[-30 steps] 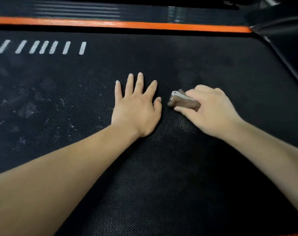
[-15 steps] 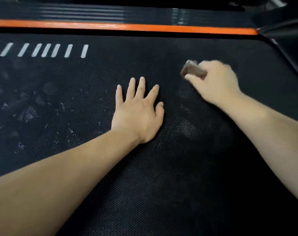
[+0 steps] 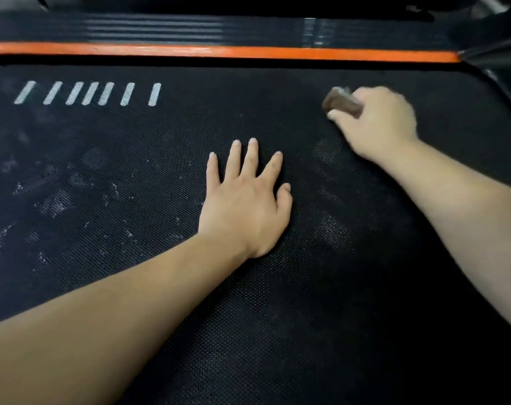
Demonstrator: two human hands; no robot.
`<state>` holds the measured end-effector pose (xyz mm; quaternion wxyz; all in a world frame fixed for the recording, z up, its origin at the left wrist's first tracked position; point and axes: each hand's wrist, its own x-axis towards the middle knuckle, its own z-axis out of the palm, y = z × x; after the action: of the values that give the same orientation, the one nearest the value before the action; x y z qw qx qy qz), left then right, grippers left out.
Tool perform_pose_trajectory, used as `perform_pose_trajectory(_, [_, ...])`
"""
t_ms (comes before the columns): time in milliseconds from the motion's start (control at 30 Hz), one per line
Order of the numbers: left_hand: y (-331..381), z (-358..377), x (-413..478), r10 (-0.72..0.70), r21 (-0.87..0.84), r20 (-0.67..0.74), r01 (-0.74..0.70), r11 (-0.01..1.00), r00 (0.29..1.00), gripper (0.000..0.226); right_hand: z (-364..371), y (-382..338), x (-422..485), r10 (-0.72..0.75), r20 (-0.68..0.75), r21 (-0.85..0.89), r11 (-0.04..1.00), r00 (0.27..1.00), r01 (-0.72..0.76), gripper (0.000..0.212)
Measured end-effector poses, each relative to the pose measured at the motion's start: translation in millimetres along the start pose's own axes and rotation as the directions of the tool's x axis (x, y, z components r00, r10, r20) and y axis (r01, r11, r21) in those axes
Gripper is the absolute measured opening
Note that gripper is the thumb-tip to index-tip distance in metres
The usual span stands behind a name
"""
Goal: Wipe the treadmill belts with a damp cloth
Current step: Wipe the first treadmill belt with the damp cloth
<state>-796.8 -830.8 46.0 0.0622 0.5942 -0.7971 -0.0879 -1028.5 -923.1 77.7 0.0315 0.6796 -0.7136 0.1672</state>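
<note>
Treadmill belt point(image 3: 248, 331) filled almost the whole view, a black textured surface bounded at twelve o'clock by an orange strip point(image 3: 219, 51). At ten o'clock a row of white dashes point(image 3: 88, 93) was printed on it. Below them, around nine o'clock, pale smears point(image 3: 55, 204) and flecks lay scattered, so that side looked unwiped.

At the centre the left hand point(image 3: 245, 206) lay flat on the belt, palm down and fingers spread wide. It held nothing and was probably bracing the person's weight.

From that hand, at four o'clock, a fainter pale patch point(image 3: 333, 229) showed on the belt. At one o'clock the right hand point(image 3: 380, 124) pressed down near the orange strip. Its fingers were curled round a small brown cloth point(image 3: 340, 103), folded into a wad that poked out on the hand's left side. Both were blurred, and whether the cloth was damp could not be told.

The step in hand appeared to be a wiping stroke on the far right part of the belt. The next move would likely call for firm, overlapping passes toward seven o'clock over the patch. Then the bracing hand would need to shift so the dusty nine o'clock area could be reached.
</note>
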Motion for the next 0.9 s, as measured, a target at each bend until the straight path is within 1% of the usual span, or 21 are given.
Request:
perform_pose_trajectory(67, [0.2,-0.1,0.2,0.002,0.008,0.002,-0.002,1.000,1.000,0.063,4.3,-14.3,-22.9,-0.144,0.061,0.079,0.987,0.988,0.139,0.036])
perform_pose_trajectory(100, [0.2,-0.3,0.5,0.002,0.010,0.002,-0.002,1.000,1.000,0.063,2.0,-17.8,-32.3,-0.205,0.103,0.133,0.973,0.973,0.190,0.038])
perform_pose_trajectory(133, [0.6,-0.6,0.6,0.001,0.011,0.003,-0.001,1.000,1.000,0.063,0.1,-15.6,-32.9,-0.242,0.127,0.141,0.964,0.962,0.224,0.039])
perform_pose_trajectory(200, [1.1,-0.8,0.7,0.005,0.014,0.002,-0.005,1.000,1.000,0.063,0.1,-3.2,-9.2,-0.211,0.096,0.051,0.977,0.973,0.207,0.037])
perform_pose_trajectory(267, [0.8,-0.8,0.0,0.002,0.009,0.004,-0.002,1.000,1.000,0.063,-0.2,5.1,22.5,-0.011,0.044,0.015,1.000,0.999,0.010,0.037])
perform_pose_trajectory(300, [0.5,-0.5,0.3,0.001,0.011,0.003,-0.001,1.000,1.000,0.063,0.5,4.3,31.5,0.082,0.021,0.008,0.997,0.996,-0.082,0.037])
perform_pose_trajectory(333, [0.2,-0.7,0.7,0.000,0.014,0.004,0.000,1.000,1.000,0.063,4.6,0.0,34.7,0.094,-0.004,-0.008,0.996,0.996,-0.094,0.038])
perform_pose_trajectory(367, [0.3,-0.9,0.5,0.000,0.017,0.007,0.000,1.000,1.000,0.063,9.1,-7.8,31.3,0.052,-0.008,-0.019,0.998,0.999,-0.053,0.037])
perform_pose_trajectory(400, [0.5,-1.3,0.7,0.001,0.020,0.009,-0.001,1.000,1.000,0.063,13.4,-16.4,23.9,-0.021,0.004,-0.001,1.000,1.000,0.021,0.036])
perform_pose_trajectory(467, [0.7,-1.7,0.9,-0.001,0.023,0.009,0.001,1.000,1.000,0.063,15.3,-26.6,6.5,-0.169,0.077,0.095,0.982,0.983,0.162,0.035])
perform_pose_trajectory(500, [1.0,-1.5,0.8,-0.001,0.023,0.008,0.000,1.000,1.000,0.063,12.9,-25.7,4.2,-0.213,0.109,0.111,0.973,0.971,0.201,0.037])
perform_pose_trajectory(533, [1.2,-1.4,1.2,0.002,0.023,0.007,-0.003,1.000,1.000,0.063,11.9,-21.0,9.5,-0.223,0.114,0.089,0.973,0.968,0.214,0.039])
perform_pose_trajectory(567, [1.0,-0.9,1.4,0.006,0.022,0.007,-0.006,1.000,1.000,0.063,11.4,-15.0,20.6,-0.188,0.098,0.051,0.982,0.977,0.184,0.039])
perform_pose_trajectory(600, [0.7,-0.7,1.2,0.005,0.021,0.007,-0.005,1.000,1.000,0.063,10.8,-9.5,35.2,-0.108,0.066,0.020,0.994,0.992,0.107,0.037])
perform_pose_trajectory(633, [0.6,-0.3,0.9,0.003,0.018,0.005,-0.003,1.000,1.000,0.063,9.7,-6.2,47.4,0.002,0.040,0.015,1.000,0.999,-0.002,0.037])
perform_pose_trajectory(667, [0.5,-0.4,1.2,0.003,0.017,0.001,-0.003,1.000,1.000,0.063,10.0,-7.1,55.0,0.085,0.007,0.002,0.996,0.996,-0.085,0.039])
perform_pose_trajectory(700, [0.6,-0.8,1.1,0.004,0.017,0.000,-0.004,1.000,1.000,0.063,14.2,-12.3,56.5,0.088,-0.025,-0.016,0.996,0.996,-0.089,0.040])
perform_pose_trajectory(733, [1.0,-0.9,0.5,0.004,0.019,0.003,-0.004,1.000,1.000,0.063,19.9,-20.9,52.2,0.040,-0.027,-0.022,0.999,0.999,-0.040,0.040])
perform_pose_trajectory(833, [1.0,-1.5,1.6,0.004,0.028,0.003,-0.004,1.000,1.000,0.063,27.0,-43.0,28.0,-0.160,0.083,0.113,0.982,0.984,0.151,0.036])
perform_pose_trajectory(867, [1.2,-1.6,1.7,0.006,0.026,0.004,-0.006,1.000,1.000,0.064,25.9,-41.0,29.0,-0.175,0.099,0.125,0.979,0.980,0.162,0.038])
perform_pose_trajectory(900, [1.0,-1.6,1.7,0.010,0.026,0.005,-0.010,1.000,1.000,0.064,25.2,-36.5,37.5,-0.142,0.087,0.112,0.985,0.986,0.132,0.040])
